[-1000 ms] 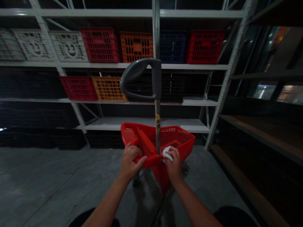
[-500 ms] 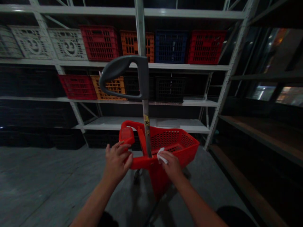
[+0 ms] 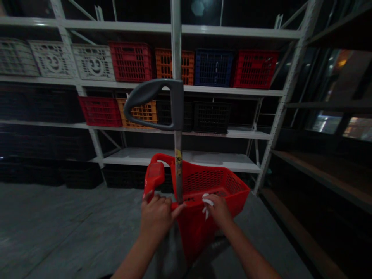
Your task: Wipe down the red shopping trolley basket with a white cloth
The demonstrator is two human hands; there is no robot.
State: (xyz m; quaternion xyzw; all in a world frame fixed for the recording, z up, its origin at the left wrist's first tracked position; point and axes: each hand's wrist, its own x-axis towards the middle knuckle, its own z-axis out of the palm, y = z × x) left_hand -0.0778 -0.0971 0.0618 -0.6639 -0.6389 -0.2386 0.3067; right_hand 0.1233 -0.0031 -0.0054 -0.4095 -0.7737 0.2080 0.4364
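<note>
A red wheeled shopping basket (image 3: 221, 186) stands on the floor in front of me, with a metal pole rising to a grey pull handle (image 3: 154, 102). My left hand (image 3: 157, 217) wraps over the basket's near rim, left of the pole. My right hand (image 3: 218, 211) rests on the rim to the pole's right, fingers closed on a small white cloth (image 3: 207, 202). The basket's red carry handle (image 3: 154, 174) lies folded at its left side.
Grey metal shelving (image 3: 203, 91) fills the far wall and holds white, red, orange, blue and black crates. Dark wooden shelves (image 3: 319, 170) run along the right. Bare concrete floor (image 3: 58, 228) spreads to the left.
My left hand let go of the rim, opened, then closed on it again. The basket turned slightly, its handle swinging left. The view has tilted down a little.
</note>
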